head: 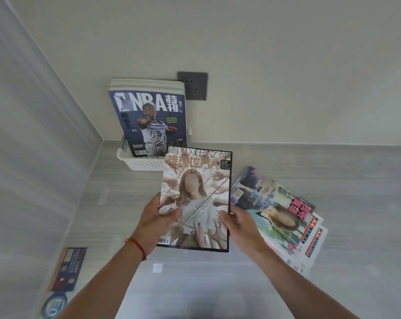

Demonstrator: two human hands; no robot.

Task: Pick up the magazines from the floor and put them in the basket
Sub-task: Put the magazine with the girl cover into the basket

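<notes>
One glossy magazine with a pale cover of a long-haired figure and reaching hands (196,199) is being held up off the grey wood-look floor (333,171), gripped from both sides. The left hand (155,223) is curled round its left edge, thumb laid across the cover, and the right hand (239,223) is clamped on the lower right edge the same way, so both sets of fingers are wrapped on the one magazine.

Behind it, the white perforated plastic basket (139,163) is parked against the wall, already loaded with a standing bunch of magazines, the dark blue NBA issue (148,120) at the front. Maybe four or five in there, the spines are too blurry to be counted properly.

On the floor to the right, a fanned pile of roughly three colourful magazines (280,215) is left lying. One dark blue leaflet (68,268) is seen lower left.
</notes>
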